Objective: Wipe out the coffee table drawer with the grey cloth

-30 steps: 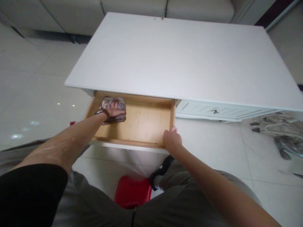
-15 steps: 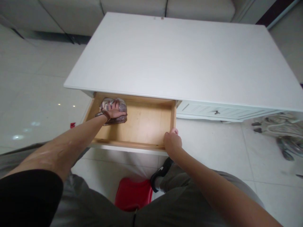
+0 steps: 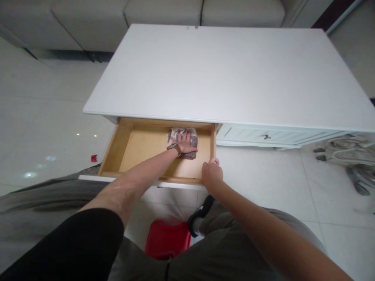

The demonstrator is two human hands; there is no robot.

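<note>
My left hand (image 3: 184,144) lies flat with fingers spread on a folded, patterned cloth (image 3: 191,154) in brown and cream. The cloth rests on the bottom of a pulled-out wooden drawer (image 3: 146,148), toward its right side. At the drawer's front right corner, the fingers of my right hand (image 3: 213,173) are wrapped round the edge. A brown-strapped watch (image 3: 175,147) circles my left wrist.
The drawer belongs to a white table (image 3: 222,74) with a second, shut drawer (image 3: 249,136) on the right. A sofa (image 3: 164,11) stands behind. A red plastic stool (image 3: 168,240) is below me, and bundled fabric (image 3: 345,150) lies at right.
My left hand and the cloth have slid from the left side of the drawer to its right side. My right hand keeps its place on the drawer corner.
</note>
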